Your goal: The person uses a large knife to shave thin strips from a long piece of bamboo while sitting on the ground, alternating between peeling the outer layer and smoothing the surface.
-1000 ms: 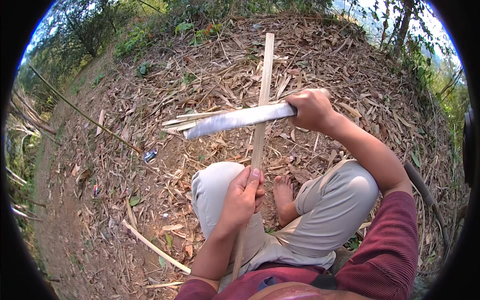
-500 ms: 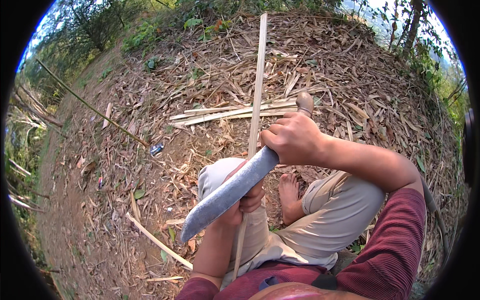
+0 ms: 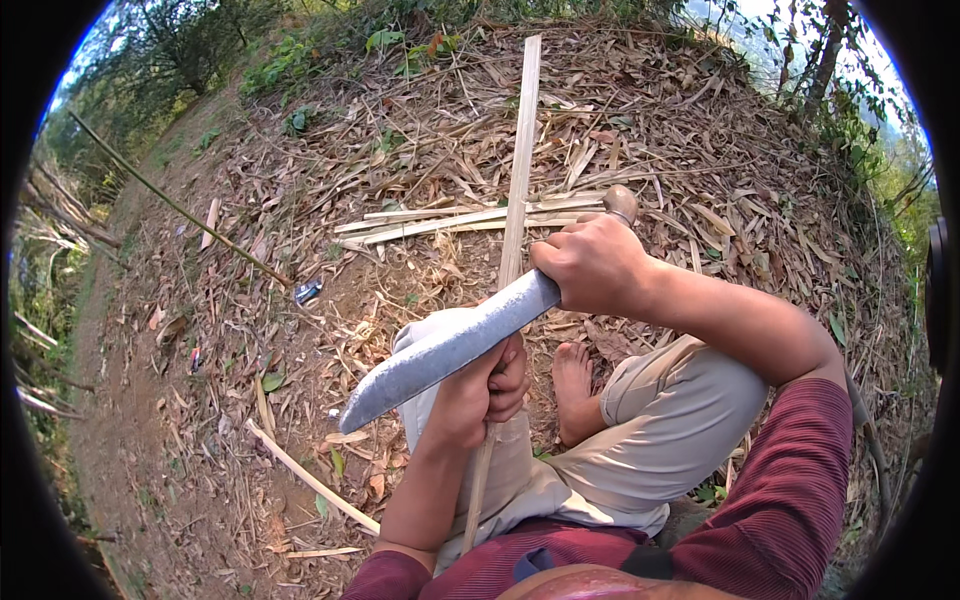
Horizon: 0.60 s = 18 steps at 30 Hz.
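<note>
R hand [image 3: 595, 262] is wrapped tight round the handle of the machete [image 3: 440, 355]; L hand [image 3: 487, 392], partly hidden by the blade, is closed round the bamboo strip [image 3: 522, 150], which runs from the lap out over the pale strips [image 3: 430, 232] on the ground. Main risk: blade's right over L hand, so a slip or grain snag could cut fingers/wrist. Strip twisting in that grip might also deflect the edge twd. L knee [image 3: 430, 330].

At frame centre I see the right grip [image 3: 594, 264] holding a machete [image 3: 450, 348] that slants partly across the left grip [image 3: 478, 398], which clasps a long bamboo strip [image 3: 522, 150]; loose strips [image 3: 435, 231] lie just above centre.
</note>
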Each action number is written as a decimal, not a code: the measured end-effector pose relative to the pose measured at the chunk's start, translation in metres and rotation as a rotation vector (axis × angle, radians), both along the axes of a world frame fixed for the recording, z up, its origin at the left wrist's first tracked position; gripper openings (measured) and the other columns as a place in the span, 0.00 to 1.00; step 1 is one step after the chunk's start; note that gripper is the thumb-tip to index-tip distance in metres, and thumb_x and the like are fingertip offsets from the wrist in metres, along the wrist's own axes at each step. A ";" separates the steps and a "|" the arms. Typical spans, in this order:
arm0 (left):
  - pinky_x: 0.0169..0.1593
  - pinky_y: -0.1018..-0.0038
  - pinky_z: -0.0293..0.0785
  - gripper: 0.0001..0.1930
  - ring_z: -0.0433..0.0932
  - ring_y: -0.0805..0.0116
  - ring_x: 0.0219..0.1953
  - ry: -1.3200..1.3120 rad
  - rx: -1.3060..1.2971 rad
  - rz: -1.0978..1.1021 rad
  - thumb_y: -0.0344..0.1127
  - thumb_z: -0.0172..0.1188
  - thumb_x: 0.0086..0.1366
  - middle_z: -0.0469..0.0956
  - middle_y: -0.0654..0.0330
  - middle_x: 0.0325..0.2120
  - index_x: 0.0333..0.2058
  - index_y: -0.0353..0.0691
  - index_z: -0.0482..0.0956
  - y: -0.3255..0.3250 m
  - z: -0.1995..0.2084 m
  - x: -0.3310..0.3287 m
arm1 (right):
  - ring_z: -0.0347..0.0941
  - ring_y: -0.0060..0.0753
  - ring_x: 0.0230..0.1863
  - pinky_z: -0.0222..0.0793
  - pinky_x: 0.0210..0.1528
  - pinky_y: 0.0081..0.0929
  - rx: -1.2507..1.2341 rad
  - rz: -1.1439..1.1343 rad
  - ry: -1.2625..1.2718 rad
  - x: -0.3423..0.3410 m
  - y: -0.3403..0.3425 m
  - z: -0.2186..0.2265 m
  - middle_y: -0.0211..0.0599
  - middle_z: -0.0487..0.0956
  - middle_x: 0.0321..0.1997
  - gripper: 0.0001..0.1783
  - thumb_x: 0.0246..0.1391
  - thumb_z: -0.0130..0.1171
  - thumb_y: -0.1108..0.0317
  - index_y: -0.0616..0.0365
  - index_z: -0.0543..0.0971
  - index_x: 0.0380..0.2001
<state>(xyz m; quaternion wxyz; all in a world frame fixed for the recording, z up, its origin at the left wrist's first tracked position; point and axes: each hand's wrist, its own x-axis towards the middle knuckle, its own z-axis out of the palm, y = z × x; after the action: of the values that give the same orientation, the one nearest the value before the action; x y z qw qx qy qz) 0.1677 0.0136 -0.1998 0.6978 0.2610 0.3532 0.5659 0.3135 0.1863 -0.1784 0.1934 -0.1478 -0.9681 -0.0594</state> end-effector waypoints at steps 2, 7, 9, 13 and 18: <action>0.13 0.82 0.38 0.16 0.45 0.85 0.12 0.010 0.010 0.035 0.48 0.43 0.75 0.51 0.73 0.14 0.30 0.46 0.61 0.000 0.001 0.004 | 0.79 0.43 0.20 0.75 0.25 0.37 0.004 -0.009 0.022 0.000 0.011 0.001 0.39 0.78 0.18 0.05 0.38 0.58 0.68 0.56 0.74 0.19; 0.13 0.83 0.38 0.15 0.45 0.85 0.12 0.064 -0.027 0.069 0.47 0.42 0.76 0.51 0.73 0.14 0.30 0.47 0.61 0.004 0.008 -0.001 | 0.80 0.44 0.24 0.76 0.31 0.39 -0.008 -0.190 0.013 0.003 0.033 0.009 0.43 0.80 0.21 0.05 0.43 0.56 0.68 0.57 0.76 0.20; 0.13 0.83 0.38 0.15 0.45 0.85 0.11 0.090 -0.039 0.050 0.47 0.41 0.76 0.52 0.73 0.14 0.30 0.47 0.61 0.001 0.004 -0.001 | 0.81 0.49 0.28 0.76 0.37 0.43 -0.231 -0.511 -0.015 0.003 0.046 0.032 0.47 0.80 0.23 0.09 0.48 0.55 0.65 0.59 0.80 0.22; 0.12 0.83 0.39 0.16 0.45 0.85 0.11 0.107 -0.030 0.009 0.47 0.42 0.76 0.51 0.74 0.13 0.30 0.46 0.62 -0.002 0.001 0.013 | 0.77 0.54 0.27 0.74 0.35 0.45 -0.241 -0.575 0.178 0.029 0.072 0.009 0.50 0.79 0.22 0.13 0.51 0.59 0.60 0.59 0.80 0.23; 0.13 0.82 0.38 0.17 0.45 0.85 0.11 0.116 -0.057 0.036 0.48 0.42 0.76 0.51 0.73 0.13 0.30 0.45 0.62 0.002 0.000 0.010 | 0.78 0.48 0.23 0.75 0.31 0.42 -0.123 -0.170 -0.068 0.003 0.023 0.000 0.42 0.77 0.18 0.08 0.42 0.61 0.66 0.56 0.74 0.20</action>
<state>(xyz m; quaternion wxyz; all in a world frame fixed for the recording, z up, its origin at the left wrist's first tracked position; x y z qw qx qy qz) 0.1776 0.0155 -0.1994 0.6730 0.2668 0.4136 0.5521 0.3165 0.2098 -0.1783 0.1454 -0.2390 -0.9598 -0.0211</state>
